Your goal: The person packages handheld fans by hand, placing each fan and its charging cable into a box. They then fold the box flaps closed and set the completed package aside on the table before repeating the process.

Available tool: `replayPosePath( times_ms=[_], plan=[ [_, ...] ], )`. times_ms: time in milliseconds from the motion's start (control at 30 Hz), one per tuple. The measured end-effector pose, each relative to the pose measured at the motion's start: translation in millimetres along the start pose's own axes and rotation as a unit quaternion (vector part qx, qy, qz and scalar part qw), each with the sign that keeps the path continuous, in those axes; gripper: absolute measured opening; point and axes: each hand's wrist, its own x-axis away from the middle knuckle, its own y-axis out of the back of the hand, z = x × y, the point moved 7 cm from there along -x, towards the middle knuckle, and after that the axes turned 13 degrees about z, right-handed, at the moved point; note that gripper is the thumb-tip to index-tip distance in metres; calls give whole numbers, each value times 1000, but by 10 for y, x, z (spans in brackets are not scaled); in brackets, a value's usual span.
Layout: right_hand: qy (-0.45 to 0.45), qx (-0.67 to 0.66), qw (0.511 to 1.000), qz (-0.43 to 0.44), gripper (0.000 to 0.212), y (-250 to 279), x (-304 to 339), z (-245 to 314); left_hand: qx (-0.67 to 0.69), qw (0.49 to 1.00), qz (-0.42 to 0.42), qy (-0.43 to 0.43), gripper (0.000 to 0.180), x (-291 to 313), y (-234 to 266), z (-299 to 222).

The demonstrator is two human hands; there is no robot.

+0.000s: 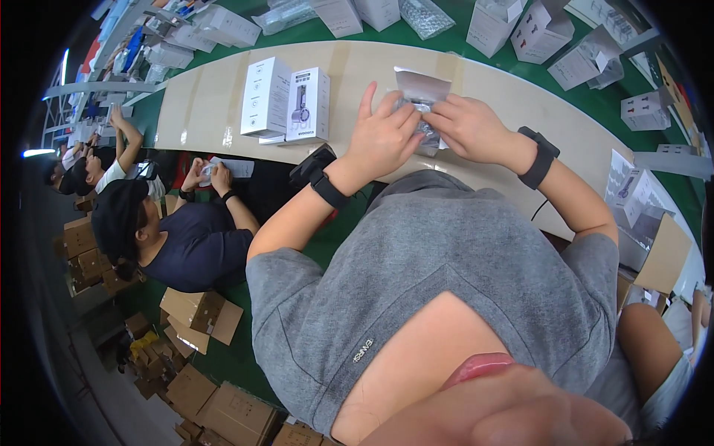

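Both my hands meet at a small white box (pixel 422 83) on the tan worktop, its flap standing up on the far side. Between my fingers shows an item in shiny clear wrapping (pixel 426 137), whose kind I cannot make out. My left hand (pixel 379 141) grips it from the left, fingertips bent inward and one finger raised off it. From the right, my right hand (pixel 472 130) pinches it with its fingers bunched together. How far the item sits inside the box is hidden by my fingers. A dark strap with a black block circles each wrist.
Two closed white boxes (pixel 308 104) with a printed device picture stand left of my hands. Beyond the tan worktop (pixel 357 63), more white boxes (pixel 543 33) and bubble wrap (pixel 426 18) lie on green. Co-workers (pixel 197 245) sit at left; cardboard cartons (pixel 238 412) stand on the floor.
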Motion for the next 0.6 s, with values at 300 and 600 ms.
replayPosePath(
  times_ms=[300, 600],
  plan=[
    [-56, 59, 982, 171, 20, -221, -197, -65, 1, 999, 44, -28, 21, -121, -22, 57],
    [11, 29, 999, -37, 25, 169, 194, -300, 90, 986, 44, -134, 8, -107, 188, 185]
  ],
)
